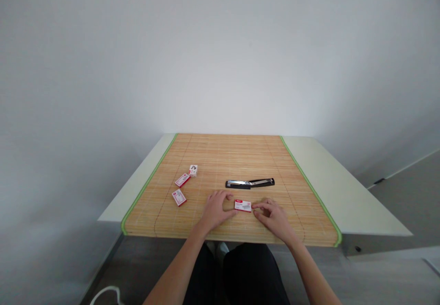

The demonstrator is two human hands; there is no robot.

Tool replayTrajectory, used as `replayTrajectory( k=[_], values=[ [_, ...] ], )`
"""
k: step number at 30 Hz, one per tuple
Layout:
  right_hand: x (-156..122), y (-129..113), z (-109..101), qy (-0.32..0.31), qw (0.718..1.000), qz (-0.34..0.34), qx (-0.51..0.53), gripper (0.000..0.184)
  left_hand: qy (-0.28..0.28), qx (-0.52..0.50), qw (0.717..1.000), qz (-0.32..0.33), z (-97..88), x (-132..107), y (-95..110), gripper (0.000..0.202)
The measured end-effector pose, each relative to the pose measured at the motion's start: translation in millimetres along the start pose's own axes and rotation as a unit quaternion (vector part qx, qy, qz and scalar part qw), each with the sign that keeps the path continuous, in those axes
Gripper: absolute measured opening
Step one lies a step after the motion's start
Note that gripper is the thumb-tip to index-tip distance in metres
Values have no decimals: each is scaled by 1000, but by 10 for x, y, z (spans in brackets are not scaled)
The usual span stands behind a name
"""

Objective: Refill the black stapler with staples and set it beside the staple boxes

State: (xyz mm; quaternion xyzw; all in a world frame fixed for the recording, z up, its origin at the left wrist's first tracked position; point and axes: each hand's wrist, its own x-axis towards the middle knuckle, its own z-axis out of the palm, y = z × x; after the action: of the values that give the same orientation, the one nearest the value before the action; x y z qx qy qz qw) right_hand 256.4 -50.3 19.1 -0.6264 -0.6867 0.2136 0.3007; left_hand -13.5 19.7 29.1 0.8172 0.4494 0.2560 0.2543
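Observation:
A small red-and-white staple box (pixel 243 205) lies flat on the bamboo mat, between my hands. My left hand (pixel 217 209) rests at its left side, thumb and fingers apart and curved, with the thumb close to the box's lower left corner. At the right end, the index fingertip of my right hand (pixel 271 215) is at the box's edge; its thumb is spread below and the other fingers are bent. Neither hand is wrapped round the box. Just beyond it lies a black stapler (pixel 250 184), swung open flat, its metal staple channel showing.
On the left of the bamboo mat (pixel 230 153) lie more small boxes: a white one (pixel 193 170) at the back, a red-and-white one (pixel 182 180) beside it, and another box (pixel 179 197) nearer me. The mat has green edging and covers a white table (pixel 343 185) against the wall.

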Motion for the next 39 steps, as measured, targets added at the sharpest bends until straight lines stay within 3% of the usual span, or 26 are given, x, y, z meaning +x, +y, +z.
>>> replayTrajectory(
  k=[6, 12, 14, 17, 19, 23, 32, 36, 39],
  values=[
    [27, 18, 41, -3, 1000, 2, 9, 24, -17, 37, 999, 2, 14, 7, 11, 39],
    [121, -29, 193, -54, 996, 61, 33, 22, -8, 48, 999, 4, 49, 5, 18, 38],
    [149, -24, 202, -44, 996, 75, 36, 24, -5, 41, 999, 5, 49, 4, 16, 37],
    [183, -9, 142, -29, 997, 61, 47, 45, -6, 31, 999, 5, 39, 1, 10, 41],
    [209, -4, 72, -53, 997, 34, 45, 53, -10, 26, 1000, 6, 24, -5, -1, 43],
    [256, 18, -66, -106, 994, 14, 38, 39, -14, 16, 1000, 8, -30, -28, -47, 39],
    [183, 178, -191, -101, 994, 24, 19, 42, -7, 25, 1000, -16, -111, -60, -150, 39],
    [247, 8, -212, -94, 995, 13, 22, 46, -3, 22, 1000, -14, -89, -56, -145, 39],
    [407, -297, -186, -91, 995, -23, -19, 34, 1, 24, 1000, -11, -79, -55, -153, 38]
  ],
)
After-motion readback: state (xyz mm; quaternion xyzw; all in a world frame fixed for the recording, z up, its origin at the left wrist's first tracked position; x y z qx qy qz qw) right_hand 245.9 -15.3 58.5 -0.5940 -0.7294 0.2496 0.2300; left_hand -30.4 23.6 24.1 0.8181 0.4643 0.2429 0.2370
